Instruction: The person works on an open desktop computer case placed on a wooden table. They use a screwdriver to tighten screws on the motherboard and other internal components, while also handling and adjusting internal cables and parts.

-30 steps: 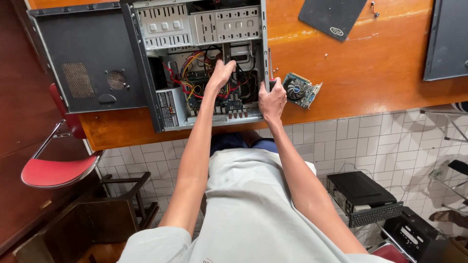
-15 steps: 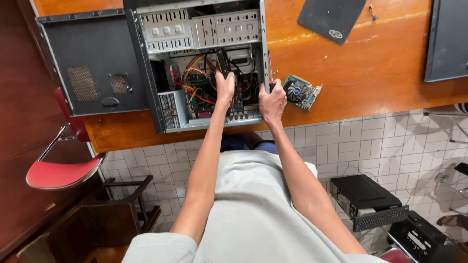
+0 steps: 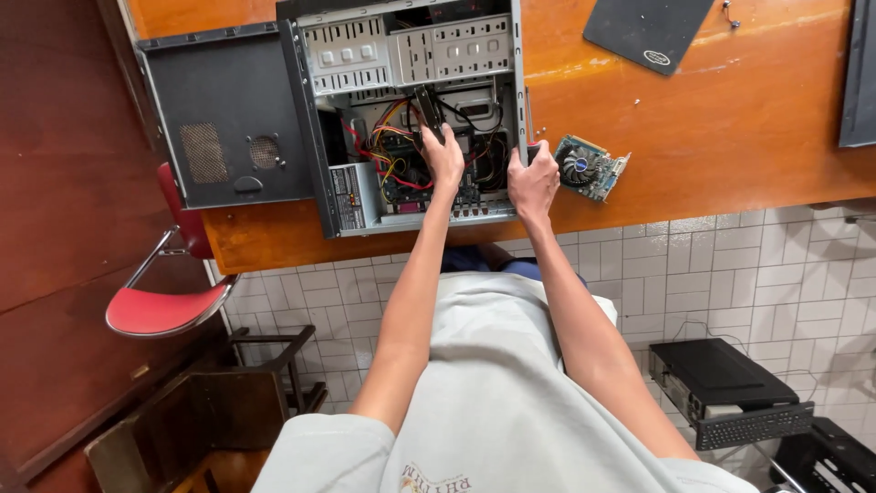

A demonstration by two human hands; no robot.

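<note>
**Hands inside the open computer case**

The computer case lies open near the tabletop's front edge. The left hand pinches a dark part among the wires; the right hand clamps the case's right wall. 1 graphics card lies beside it.

monitor cut off, left hand fingertips hidden

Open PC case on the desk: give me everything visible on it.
The computer case lies on its side on the orange wooden table, side panel off, showing perforated grey metal drive bays, coloured wiring and a board. The left hand reaches in among the cables; the right hand grips its right edge. A dark panel lies alongside.
</note>
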